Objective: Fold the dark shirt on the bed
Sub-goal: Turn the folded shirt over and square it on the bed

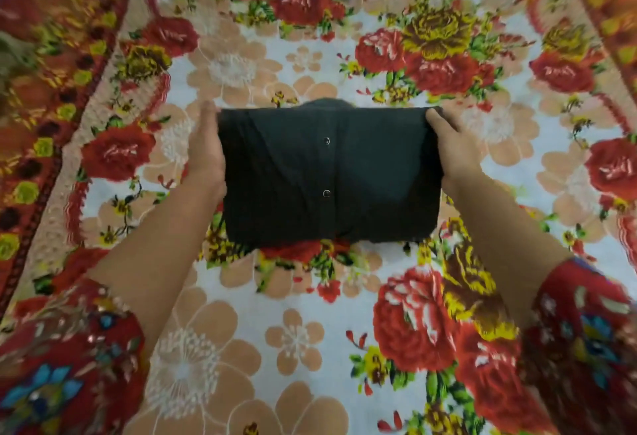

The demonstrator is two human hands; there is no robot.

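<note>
— What were the hands doing?
— The left hand point(206, 150) gripped the left edge of the dark shirt point(372, 172). The right hand point(452, 150) gripped its right edge, thumb laid over the far right corner. The fingers of both were hidden beneath the cloth.
— And the shirt itself?
— It was folded into a compact rectangle between the two hands, over the floral bedspread point(296, 331). I could not tell whether it rested there or hung just clear. Two small buttons point(326, 141) ran down its middle.
— Anything around it?
— Red patterned sleeves point(69, 365) covered both arms, nearer the camera than the shirt, and the bedspread's roses spread out on every side of it
</note>
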